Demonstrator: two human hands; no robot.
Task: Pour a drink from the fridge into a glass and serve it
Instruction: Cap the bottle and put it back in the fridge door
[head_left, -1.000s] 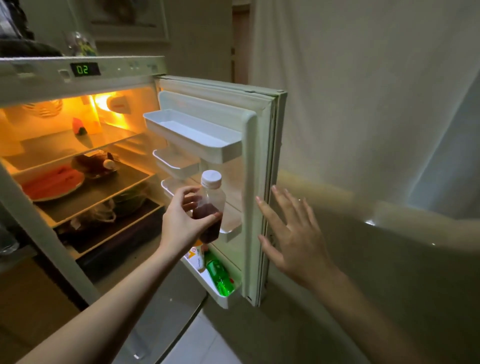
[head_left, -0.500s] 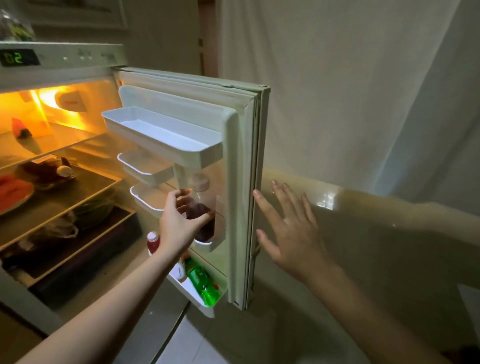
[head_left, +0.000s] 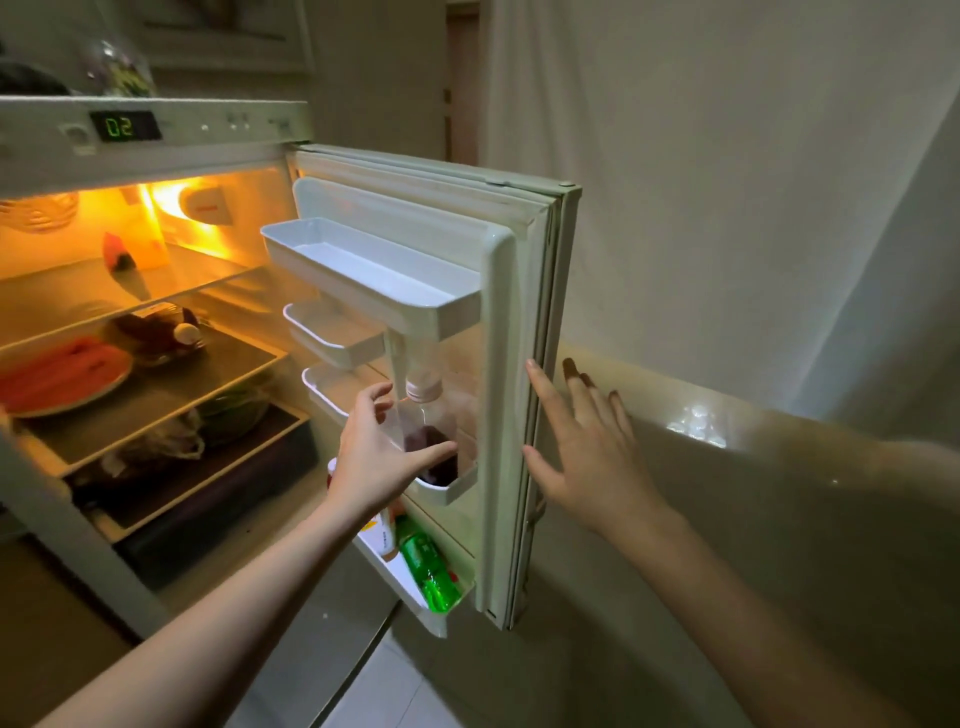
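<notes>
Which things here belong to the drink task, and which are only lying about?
For the job:
dark drink bottle
left hand, by the bottle
right hand, at the door edge
fridge door

Lying about:
green bottle
watermelon plate

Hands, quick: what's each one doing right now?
Left hand: open, fingers loose around the dark-juice bottle.
Right hand: open, flat by the fridge door edge.

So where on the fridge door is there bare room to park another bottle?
The top door shelf is bare end to end. The two small bins beneath it also look bare. Crowded: the small pocket holds the dark-drink bottle, and the bottom rack is packed around the green bottle.
</notes>
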